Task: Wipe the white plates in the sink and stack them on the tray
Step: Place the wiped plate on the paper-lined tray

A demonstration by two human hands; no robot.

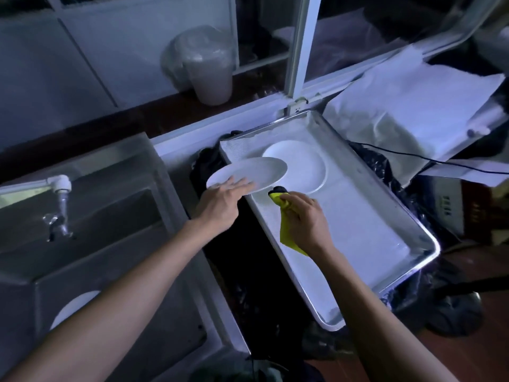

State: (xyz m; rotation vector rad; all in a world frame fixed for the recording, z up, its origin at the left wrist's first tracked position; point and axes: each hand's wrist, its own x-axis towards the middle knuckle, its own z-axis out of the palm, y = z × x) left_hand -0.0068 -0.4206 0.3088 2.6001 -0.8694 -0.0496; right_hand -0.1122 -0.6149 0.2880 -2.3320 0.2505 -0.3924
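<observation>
Far left of both hands, a metal sink (91, 216) with a white tap (59, 188) holds one white plate (74, 306) low in its basin, partly hidden behind the left forearm. The left hand (223, 205) holds a second white plate (248, 175) by its near rim, fingers (242, 186) spread flat over the top of it, thumb out of sight; the plate hangs tilted over the left edge of the tray (371, 224). Just right of those fingers, the right hand (305, 219) has its fingers curled tightly round a yellow cloth (286, 230), over the tray's near left side. Just beyond both hands, a third white plate (305, 166) lies flat in the tray, partly under the held plate. Further right, white folded sheets (407, 106) lie near the tray's far corner.
</observation>
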